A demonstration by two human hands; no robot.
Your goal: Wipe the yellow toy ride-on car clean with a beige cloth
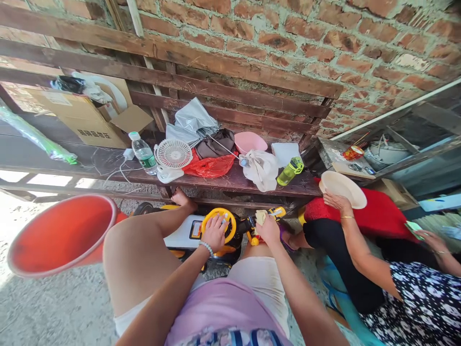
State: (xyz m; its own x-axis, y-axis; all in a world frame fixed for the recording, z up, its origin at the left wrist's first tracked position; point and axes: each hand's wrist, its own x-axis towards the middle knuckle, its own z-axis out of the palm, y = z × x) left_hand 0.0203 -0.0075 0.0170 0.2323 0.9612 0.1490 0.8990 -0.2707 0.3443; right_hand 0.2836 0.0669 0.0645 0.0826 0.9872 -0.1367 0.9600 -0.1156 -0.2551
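Observation:
My left hand (pixel 213 232) grips the yellow steering wheel (pixel 230 221) of a yellow, white and black toy ride-on car (pixel 183 233) that stands on the ground between my knees. My right hand (pixel 268 229) is closed on a small pale cloth (pixel 260 216), pressed against the toy's yellow and black handlebar part (pixel 277 212). My left foot rests on the toy's front by the bench edge.
A dark wooden bench (pixel 230 182) against a brick wall carries a water bottle (pixel 143 154), small white fan (pixel 173 158), red bag (pixel 211 166), pink bowl (pixel 249 142), white bag, green bottle (pixel 290 172). An orange tub (pixel 61 235) stands at left. At right, a seated person holds a white plate (pixel 342 188).

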